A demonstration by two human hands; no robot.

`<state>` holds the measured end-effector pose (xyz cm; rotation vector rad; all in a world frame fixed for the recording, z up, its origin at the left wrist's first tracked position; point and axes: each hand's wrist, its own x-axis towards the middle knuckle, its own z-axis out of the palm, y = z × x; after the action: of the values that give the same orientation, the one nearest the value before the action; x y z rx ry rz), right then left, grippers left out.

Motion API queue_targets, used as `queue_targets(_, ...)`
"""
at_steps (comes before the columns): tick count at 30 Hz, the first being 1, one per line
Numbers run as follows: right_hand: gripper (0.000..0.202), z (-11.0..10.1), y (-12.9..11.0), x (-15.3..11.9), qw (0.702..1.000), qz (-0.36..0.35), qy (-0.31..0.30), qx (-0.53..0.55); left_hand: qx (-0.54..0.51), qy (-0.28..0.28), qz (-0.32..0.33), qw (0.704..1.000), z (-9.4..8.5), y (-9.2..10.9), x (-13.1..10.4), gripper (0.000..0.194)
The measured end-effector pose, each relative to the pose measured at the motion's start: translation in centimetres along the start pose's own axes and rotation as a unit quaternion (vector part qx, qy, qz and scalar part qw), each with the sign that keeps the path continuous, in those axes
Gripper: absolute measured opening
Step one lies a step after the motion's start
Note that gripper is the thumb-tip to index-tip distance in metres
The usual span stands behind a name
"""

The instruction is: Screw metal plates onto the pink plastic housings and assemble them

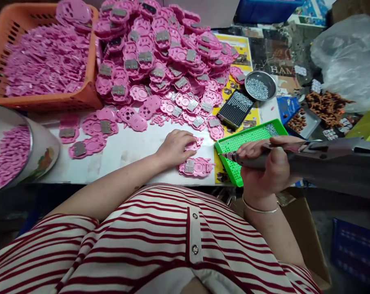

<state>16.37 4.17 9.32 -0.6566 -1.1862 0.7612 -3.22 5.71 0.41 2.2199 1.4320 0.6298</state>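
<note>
My left hand (176, 148) has its fingers curved over a pink plastic shell (194, 143) on the white tabletop. Just below it lies another pink shell (198, 167) with a metal plate in it. A grey electric screwdriver (258, 160) is gripped in my right hand (269, 167), its tip pointing left above the edge of the green perforated tray (219, 148). Small screws (271, 129) sit at that tray's far corner. Beyond it are a black perforated block (235, 110) and a metal bowl (260, 85) of screws.
A large heap of pink shells (160, 53) covers the back. On the left stand an orange basket (50, 102) and a white bucket (42, 151), both with pink parts. Brown pieces (327, 108) and a plastic bag (350, 57) lie at the right.
</note>
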Motion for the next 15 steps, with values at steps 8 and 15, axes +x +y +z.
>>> queue_targets(8, 0.021, 1.8, 2.2, 0.1, 0.999, 0.027, -0.013, -0.04, -0.044, -0.018, 0.03, 0.998, 0.5, 0.6, 1.1, 0.039)
queue_targets(15, 0.027, 2.1, 4.0, -0.5, 0.995, 0.043, -0.027, -0.087, -0.021, -0.05, 0.044, 0.998, 0.6, 0.7, 1.6, 0.036)
